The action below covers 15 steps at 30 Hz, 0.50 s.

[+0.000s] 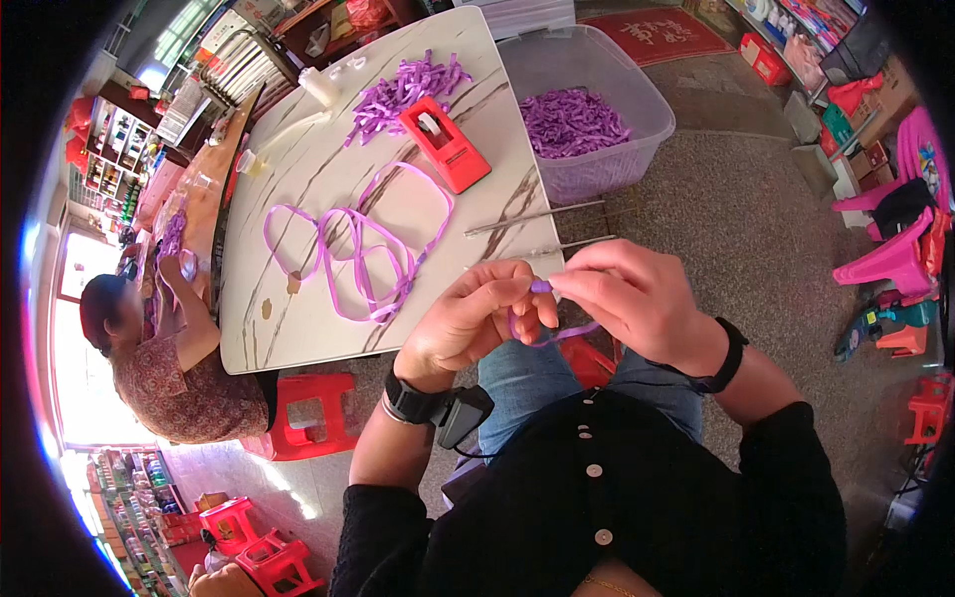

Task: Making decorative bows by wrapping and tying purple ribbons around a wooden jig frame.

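Over my lap, just off the table's near edge, my left hand (pixel 477 313) pinches a narrow purple ribbon (pixel 540 287) between thumb and forefinger. My right hand (pixel 642 308) meets it there, its fingertips closed on the same ribbon beside a small pale bit. A tail of that ribbon hangs in a curve below both hands. On the marble-patterned table (pixel 244 328), long loops of lilac ribbon (pixel 333 261) lie loosely spread. Beyond them stands a red tape dispenser (pixel 453 159), against a heap of short purple ribbon pieces (pixel 403 99).
A clear plastic bin (pixel 652 109) holding many purple ribbon pieces stands right of the table. Thin metal rods (pixel 537 216) stick out over the table's right edge. Another person (pixel 189 368) works at the left. Red stools (pixel 318 413) and pink chairs (pixel 885 259) stand around.
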### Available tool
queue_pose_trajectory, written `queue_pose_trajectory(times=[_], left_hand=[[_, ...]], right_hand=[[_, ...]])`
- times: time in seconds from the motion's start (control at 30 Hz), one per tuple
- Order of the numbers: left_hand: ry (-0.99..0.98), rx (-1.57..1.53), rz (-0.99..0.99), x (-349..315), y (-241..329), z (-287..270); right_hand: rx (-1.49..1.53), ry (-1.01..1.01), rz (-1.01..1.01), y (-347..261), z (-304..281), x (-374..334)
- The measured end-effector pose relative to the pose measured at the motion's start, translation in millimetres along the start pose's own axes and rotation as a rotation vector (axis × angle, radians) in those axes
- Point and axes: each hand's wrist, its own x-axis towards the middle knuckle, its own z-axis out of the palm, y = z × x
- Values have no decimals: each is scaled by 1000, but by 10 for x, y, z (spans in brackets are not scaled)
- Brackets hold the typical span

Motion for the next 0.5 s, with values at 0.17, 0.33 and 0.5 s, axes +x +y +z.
queue_pose_trajectory(times=[0.17, 0.33, 0.5], left_hand=[[4, 72, -1, -1, -2, 43], [-11, 613, 110, 6, 25, 120], [-198, 1147, 434, 28, 43, 168]], right_hand=[[-28, 18, -46, 2, -64, 55], [218, -184, 308, -2, -154, 94], [950, -543, 778, 134, -170, -23]])
